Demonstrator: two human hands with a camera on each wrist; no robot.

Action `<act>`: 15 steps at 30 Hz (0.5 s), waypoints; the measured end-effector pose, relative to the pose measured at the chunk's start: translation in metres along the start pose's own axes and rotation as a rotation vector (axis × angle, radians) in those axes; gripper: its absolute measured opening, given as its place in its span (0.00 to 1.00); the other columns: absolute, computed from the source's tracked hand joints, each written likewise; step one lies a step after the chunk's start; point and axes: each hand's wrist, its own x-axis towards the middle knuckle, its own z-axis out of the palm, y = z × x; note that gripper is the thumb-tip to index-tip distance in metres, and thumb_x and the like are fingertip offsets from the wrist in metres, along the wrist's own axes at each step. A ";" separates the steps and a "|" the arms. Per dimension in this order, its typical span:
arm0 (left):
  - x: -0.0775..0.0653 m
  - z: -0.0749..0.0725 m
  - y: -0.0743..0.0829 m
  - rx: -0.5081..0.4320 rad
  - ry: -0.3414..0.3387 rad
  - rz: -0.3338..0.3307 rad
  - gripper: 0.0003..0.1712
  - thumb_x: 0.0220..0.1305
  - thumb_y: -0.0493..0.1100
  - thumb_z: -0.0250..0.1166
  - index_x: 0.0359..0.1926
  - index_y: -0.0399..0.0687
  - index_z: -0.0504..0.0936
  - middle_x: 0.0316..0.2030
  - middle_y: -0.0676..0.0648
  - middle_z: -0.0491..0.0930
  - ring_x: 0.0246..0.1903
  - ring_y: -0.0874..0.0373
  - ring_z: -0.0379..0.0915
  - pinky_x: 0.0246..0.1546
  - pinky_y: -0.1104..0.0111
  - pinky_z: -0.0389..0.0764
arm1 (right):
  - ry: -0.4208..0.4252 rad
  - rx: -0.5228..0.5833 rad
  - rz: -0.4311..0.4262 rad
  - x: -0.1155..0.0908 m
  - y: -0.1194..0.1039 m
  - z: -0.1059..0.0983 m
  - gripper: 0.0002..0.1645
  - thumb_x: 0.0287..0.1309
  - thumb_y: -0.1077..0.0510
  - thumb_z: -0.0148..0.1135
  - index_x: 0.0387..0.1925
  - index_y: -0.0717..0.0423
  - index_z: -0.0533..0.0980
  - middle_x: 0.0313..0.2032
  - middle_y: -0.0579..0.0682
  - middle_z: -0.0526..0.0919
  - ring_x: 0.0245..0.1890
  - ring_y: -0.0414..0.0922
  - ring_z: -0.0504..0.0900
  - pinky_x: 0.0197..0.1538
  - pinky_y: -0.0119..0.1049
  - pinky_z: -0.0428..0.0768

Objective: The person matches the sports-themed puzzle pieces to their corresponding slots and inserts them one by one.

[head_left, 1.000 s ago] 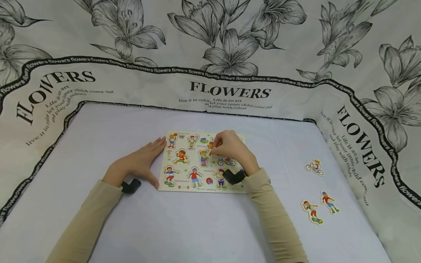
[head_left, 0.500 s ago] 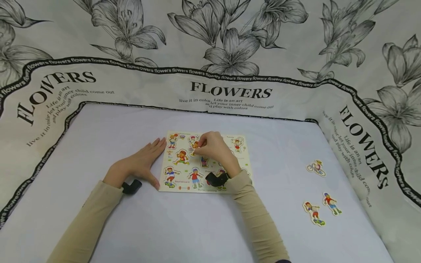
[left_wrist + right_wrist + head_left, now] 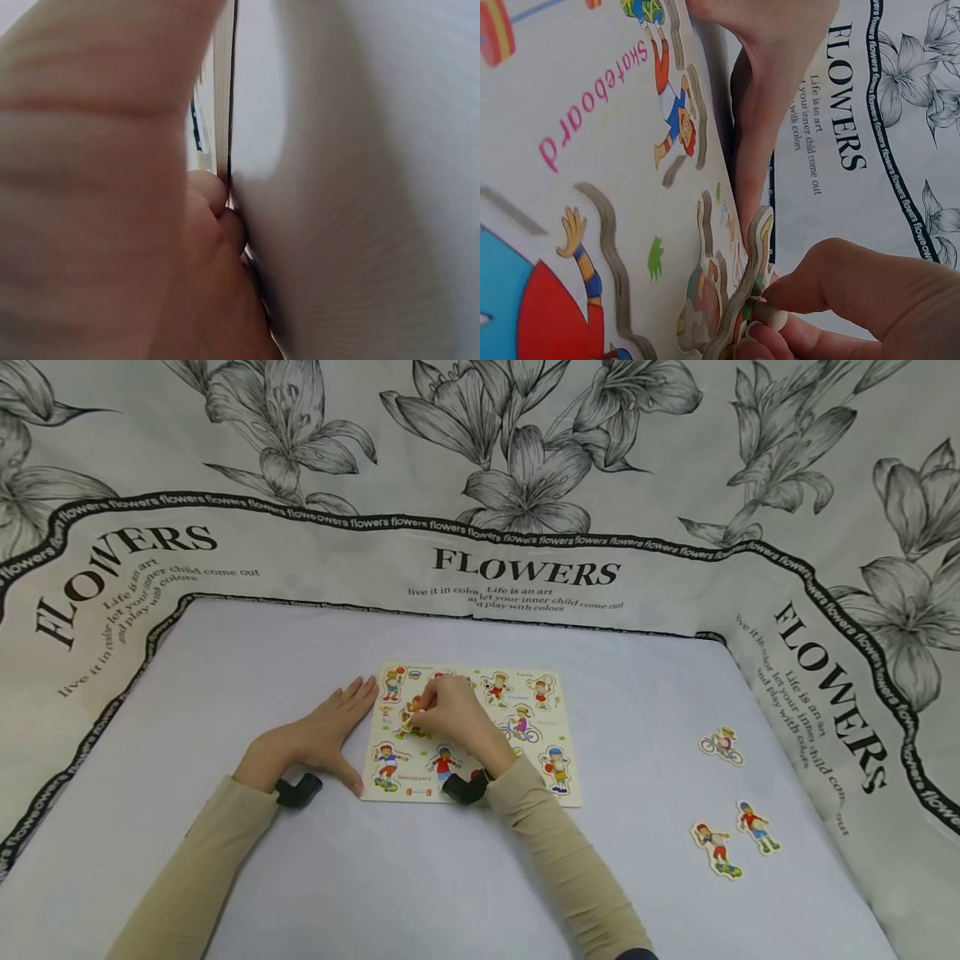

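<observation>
A wooden puzzle board [image 3: 480, 752] with cut-out figures of children doing sports lies on the white table. In the head view my right hand [image 3: 457, 718] is over its left half and pinches a small puzzle piece. The right wrist view shows the wooden puzzle piece [image 3: 746, 300] tilted on edge, thumb and fingers at its round knob, right beside the runner-shaped recess [image 3: 703, 300]. My left hand [image 3: 322, 735] rests along the board's left edge with straight fingers, thumb spread toward the near corner. In the left wrist view the left fingers [image 3: 214, 195] are against the board's side.
Three loose puzzle pieces lie on the right of the table: a cyclist [image 3: 722, 746], a skateboarder [image 3: 717, 850] and a child in a blue cap [image 3: 757, 828]. A flower-printed cloth [image 3: 525, 560] stands behind and around the table.
My right hand has moved left across the board with the puzzle piece, from the upper middle to the runner's recess. The left hand has stayed at the board's left edge.
</observation>
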 end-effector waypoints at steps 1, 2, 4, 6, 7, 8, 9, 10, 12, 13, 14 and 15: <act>0.000 0.000 0.000 -0.003 0.002 0.002 0.91 0.27 0.78 0.76 0.77 0.37 0.32 0.78 0.39 0.27 0.76 0.44 0.18 0.74 0.49 0.31 | -0.005 0.002 -0.003 0.000 0.000 0.002 0.11 0.50 0.60 0.74 0.22 0.56 0.79 0.24 0.49 0.79 0.20 0.41 0.75 0.22 0.30 0.73; 0.000 0.000 -0.001 0.002 -0.001 0.000 0.91 0.27 0.78 0.76 0.77 0.37 0.32 0.78 0.39 0.26 0.76 0.44 0.17 0.74 0.50 0.31 | -0.010 0.003 -0.007 0.000 -0.001 0.003 0.11 0.49 0.60 0.75 0.21 0.56 0.78 0.25 0.49 0.79 0.20 0.41 0.75 0.22 0.30 0.74; 0.000 0.000 -0.001 0.007 -0.005 -0.004 0.91 0.27 0.78 0.76 0.77 0.38 0.31 0.78 0.40 0.26 0.76 0.45 0.17 0.75 0.51 0.31 | -0.012 -0.011 -0.016 0.001 0.000 0.006 0.11 0.49 0.60 0.75 0.21 0.56 0.78 0.25 0.49 0.78 0.21 0.40 0.74 0.23 0.29 0.73; 0.000 0.000 -0.002 0.004 -0.004 -0.004 0.91 0.28 0.78 0.76 0.78 0.38 0.32 0.78 0.40 0.26 0.76 0.46 0.17 0.75 0.51 0.30 | -0.011 -0.023 -0.026 0.001 0.000 0.009 0.11 0.48 0.61 0.74 0.20 0.56 0.78 0.24 0.48 0.78 0.21 0.40 0.74 0.22 0.29 0.72; 0.000 0.000 -0.002 0.003 -0.005 -0.006 0.91 0.27 0.78 0.76 0.78 0.38 0.32 0.78 0.40 0.26 0.76 0.46 0.17 0.75 0.51 0.30 | -0.011 -0.033 -0.030 0.002 0.001 0.010 0.11 0.48 0.61 0.74 0.20 0.56 0.78 0.23 0.48 0.78 0.20 0.40 0.73 0.22 0.28 0.71; 0.000 0.000 -0.002 0.003 -0.007 -0.008 0.91 0.28 0.77 0.76 0.78 0.38 0.31 0.78 0.40 0.26 0.76 0.46 0.17 0.75 0.51 0.30 | -0.011 -0.044 -0.034 0.002 0.001 0.012 0.11 0.48 0.61 0.74 0.19 0.56 0.78 0.23 0.48 0.78 0.20 0.40 0.73 0.22 0.28 0.71; 0.000 0.000 -0.002 -0.002 -0.003 -0.005 0.91 0.27 0.77 0.77 0.77 0.38 0.32 0.78 0.40 0.27 0.76 0.45 0.17 0.75 0.51 0.30 | -0.009 -0.053 -0.036 0.002 0.001 0.013 0.10 0.48 0.61 0.73 0.19 0.56 0.78 0.22 0.48 0.78 0.20 0.39 0.73 0.21 0.28 0.70; 0.000 0.000 -0.002 -0.005 -0.002 -0.003 0.91 0.28 0.77 0.77 0.77 0.37 0.32 0.78 0.40 0.27 0.76 0.45 0.17 0.75 0.51 0.30 | -0.008 -0.057 -0.035 0.002 0.001 0.014 0.10 0.48 0.62 0.73 0.19 0.56 0.78 0.21 0.47 0.78 0.19 0.39 0.72 0.21 0.28 0.70; -0.001 0.000 -0.002 -0.011 0.001 0.002 0.90 0.28 0.76 0.77 0.77 0.37 0.32 0.78 0.39 0.27 0.76 0.44 0.18 0.74 0.50 0.30 | -0.004 -0.062 -0.026 0.002 0.000 0.016 0.10 0.48 0.62 0.73 0.19 0.55 0.78 0.20 0.47 0.78 0.18 0.39 0.72 0.20 0.27 0.69; -0.001 -0.001 -0.002 -0.014 0.003 0.005 0.90 0.28 0.76 0.77 0.77 0.36 0.33 0.78 0.39 0.28 0.76 0.44 0.18 0.74 0.50 0.30 | 0.000 -0.066 -0.023 0.002 0.000 0.016 0.10 0.48 0.62 0.73 0.18 0.55 0.78 0.19 0.47 0.78 0.17 0.39 0.72 0.20 0.27 0.69; -0.001 -0.001 -0.002 -0.012 0.003 0.005 0.90 0.28 0.76 0.77 0.77 0.36 0.33 0.78 0.39 0.28 0.76 0.44 0.18 0.74 0.50 0.30 | 0.004 -0.067 -0.020 0.001 -0.001 0.016 0.10 0.48 0.62 0.72 0.18 0.56 0.78 0.19 0.47 0.78 0.17 0.39 0.71 0.19 0.27 0.68; -0.002 -0.001 -0.002 -0.016 0.006 0.009 0.90 0.28 0.76 0.77 0.77 0.36 0.33 0.78 0.38 0.28 0.76 0.44 0.18 0.74 0.49 0.30 | 0.009 -0.067 -0.018 0.001 -0.002 0.017 0.10 0.48 0.63 0.72 0.18 0.56 0.79 0.19 0.47 0.78 0.17 0.39 0.71 0.19 0.27 0.68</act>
